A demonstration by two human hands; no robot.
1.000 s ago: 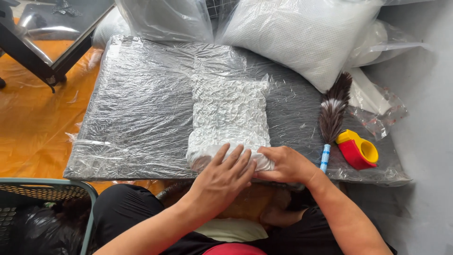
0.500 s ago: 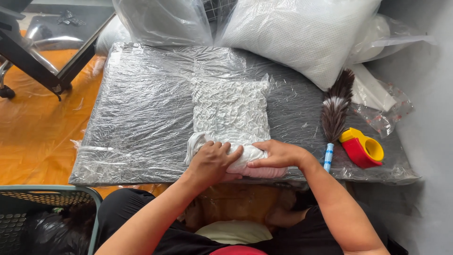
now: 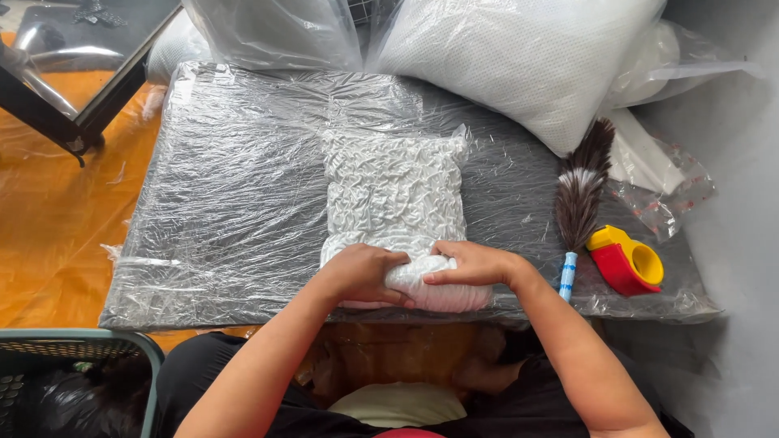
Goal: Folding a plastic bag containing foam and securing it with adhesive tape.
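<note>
Since before, more of the white crinkly bundle (image 3: pixel 393 195) has been rolled up at its near end. It lies in the middle of the plastic-covered table (image 3: pixel 227 203). Left hand (image 3: pixel 361 274) and right hand (image 3: pixel 471 264) both grip the roll, hiding part of it. Beside them lie a feather duster (image 3: pixel 578 199) and a red and yellow tape holder (image 3: pixel 626 259).

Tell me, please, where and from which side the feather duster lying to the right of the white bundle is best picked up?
Probably by its blue-and-white handle, coming from the near table edge. The feather duster lies lengthwise, handle towards the person, soft plume pointing away. The handle is its only firm, narrow part. It lies just beyond the right hand. The red and yellow tape dispenser sits close on the right, so reaching from above or the left seems safer.
</note>
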